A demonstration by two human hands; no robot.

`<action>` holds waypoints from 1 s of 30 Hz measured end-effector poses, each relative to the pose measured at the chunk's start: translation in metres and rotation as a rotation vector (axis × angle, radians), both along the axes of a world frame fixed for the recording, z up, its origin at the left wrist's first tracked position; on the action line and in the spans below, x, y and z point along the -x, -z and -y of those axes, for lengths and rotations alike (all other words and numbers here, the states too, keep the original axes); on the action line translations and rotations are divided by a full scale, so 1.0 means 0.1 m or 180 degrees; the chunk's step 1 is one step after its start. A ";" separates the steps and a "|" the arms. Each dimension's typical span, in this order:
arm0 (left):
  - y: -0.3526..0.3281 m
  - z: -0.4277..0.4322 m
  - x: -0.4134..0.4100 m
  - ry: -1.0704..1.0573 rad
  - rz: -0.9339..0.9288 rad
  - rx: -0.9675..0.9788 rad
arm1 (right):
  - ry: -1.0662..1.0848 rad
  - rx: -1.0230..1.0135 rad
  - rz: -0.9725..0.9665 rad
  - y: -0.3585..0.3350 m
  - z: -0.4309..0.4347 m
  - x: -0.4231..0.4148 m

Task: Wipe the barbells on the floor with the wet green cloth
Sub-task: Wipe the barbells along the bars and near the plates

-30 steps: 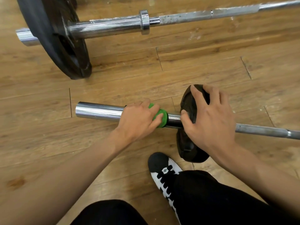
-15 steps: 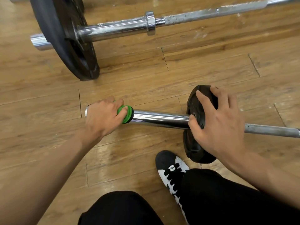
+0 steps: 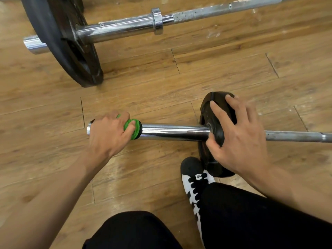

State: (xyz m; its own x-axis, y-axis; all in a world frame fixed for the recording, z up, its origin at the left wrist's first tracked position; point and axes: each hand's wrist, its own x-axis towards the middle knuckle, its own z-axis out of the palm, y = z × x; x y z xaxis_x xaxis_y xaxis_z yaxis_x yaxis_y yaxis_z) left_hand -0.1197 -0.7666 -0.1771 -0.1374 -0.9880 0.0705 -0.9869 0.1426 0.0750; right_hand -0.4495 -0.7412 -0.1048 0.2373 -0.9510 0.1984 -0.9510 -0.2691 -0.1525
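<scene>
Green cloth, bunched and wrapped around the chrome sleeve of the nearer barbell, sits in the grip of the person's left hand, whose fingers curl fully round both cloth and sleeve close to the bar's free end. Only a ring of cloth shows past the knuckles, on the side facing the small black weight plate. A bare, shiny stretch of sleeve lies between the cloth and that plate. The right hand clasps the plate from above, fingers spread and bent over its rim, thumb pressed to its face just beside the sleeve. Beyond it the thinner bar shaft runs off to the right. The bar lies on a wooden plank floor. A second barbell, carrying a large black plate and a steel collar, lies well apart along the top. A black-and-white shoe touches the small plate's lower edge, below black trousers.
</scene>
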 end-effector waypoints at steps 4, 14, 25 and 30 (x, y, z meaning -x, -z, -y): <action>0.02 0.10 0.09 -0.0184 -0.0002 -0.0108 | 0.0187 -0.0042 -0.0168 -0.02 0.17 -0.15; 0.07 0.23 1.41 0.0861 -0.0135 0.0017 | 0.0290 -0.0261 0.0010 -0.07 0.63 -0.16; 0.03 0.06 0.17 0.0298 -0.0029 -0.0052 | 0.0121 -0.0184 0.0142 -0.02 0.34 -0.06; 0.04 0.04 -0.10 -0.0131 0.0056 0.0025 | 0.0168 -0.0169 -0.0082 -0.04 0.28 -0.14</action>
State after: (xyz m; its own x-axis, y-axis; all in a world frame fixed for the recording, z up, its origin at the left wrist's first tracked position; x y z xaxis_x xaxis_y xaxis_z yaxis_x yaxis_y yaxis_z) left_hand -0.1096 -0.7709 -0.1809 -0.0980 -0.9923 0.0761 -0.9931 0.1024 0.0567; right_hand -0.4353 -0.7693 -0.1004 0.1907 -0.9713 0.1420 -0.9674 -0.2105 -0.1406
